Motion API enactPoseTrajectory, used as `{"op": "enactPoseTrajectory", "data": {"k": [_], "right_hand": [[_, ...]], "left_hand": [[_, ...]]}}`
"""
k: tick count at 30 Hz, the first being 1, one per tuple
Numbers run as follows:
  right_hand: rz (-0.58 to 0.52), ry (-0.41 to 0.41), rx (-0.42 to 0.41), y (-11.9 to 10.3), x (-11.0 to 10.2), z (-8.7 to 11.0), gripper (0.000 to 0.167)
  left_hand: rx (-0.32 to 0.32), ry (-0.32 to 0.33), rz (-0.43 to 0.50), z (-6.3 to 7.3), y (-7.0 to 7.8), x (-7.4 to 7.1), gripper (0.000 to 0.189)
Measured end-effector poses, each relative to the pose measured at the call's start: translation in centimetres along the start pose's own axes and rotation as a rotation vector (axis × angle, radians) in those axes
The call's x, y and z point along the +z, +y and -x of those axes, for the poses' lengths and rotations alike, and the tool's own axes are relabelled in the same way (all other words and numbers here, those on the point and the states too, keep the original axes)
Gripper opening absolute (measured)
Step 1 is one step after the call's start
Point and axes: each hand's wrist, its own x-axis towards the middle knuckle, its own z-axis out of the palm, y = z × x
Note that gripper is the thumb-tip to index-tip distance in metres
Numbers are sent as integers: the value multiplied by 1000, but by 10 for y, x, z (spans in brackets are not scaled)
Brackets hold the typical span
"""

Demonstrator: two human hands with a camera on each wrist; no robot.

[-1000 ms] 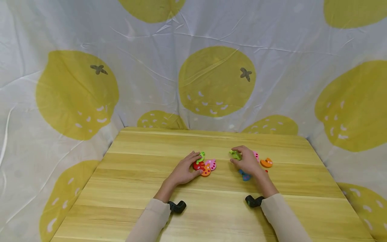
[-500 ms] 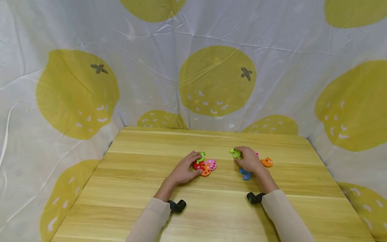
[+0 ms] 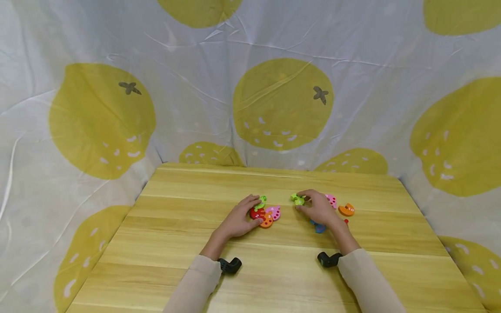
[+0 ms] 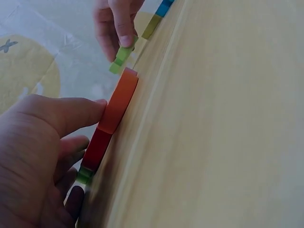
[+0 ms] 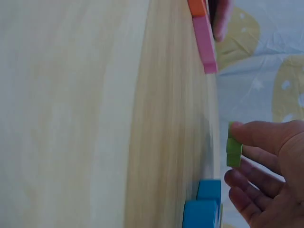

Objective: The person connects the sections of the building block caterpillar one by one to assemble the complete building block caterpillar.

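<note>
The right hand (image 3: 319,209) pinches a lime-green, jigsaw-edged, wooden-looking piece (image 3: 298,201), any number unreadable, right of the flat pink piece numbered 4 (image 3: 276,213). Left of that, the left hand (image 3: 236,221) grips the flat orange piece numbered 3 (image 3: 267,223). Joining seems in hand; the next move likely calls for aligning green to pink.

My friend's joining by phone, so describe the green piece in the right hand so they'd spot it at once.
On the wooden table, find the right hand, near the orange piece marked 10. It pinches a small light-green notched piece. The other green piece sits by the red piece at the left hand, while this one is held apart.
</note>
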Motion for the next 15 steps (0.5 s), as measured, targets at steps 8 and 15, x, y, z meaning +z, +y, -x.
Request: {"op": "enactPoseTrajectory", "data": {"k": [8,15], "right_hand": [[-88,-21,-56,-19,14,2,43],[-126,-53,-90,-29,29,3,41]], "left_hand": [[5,-37,-3,-1,0,-4,66],[11,-58,9,2,2,-5,64]]}}
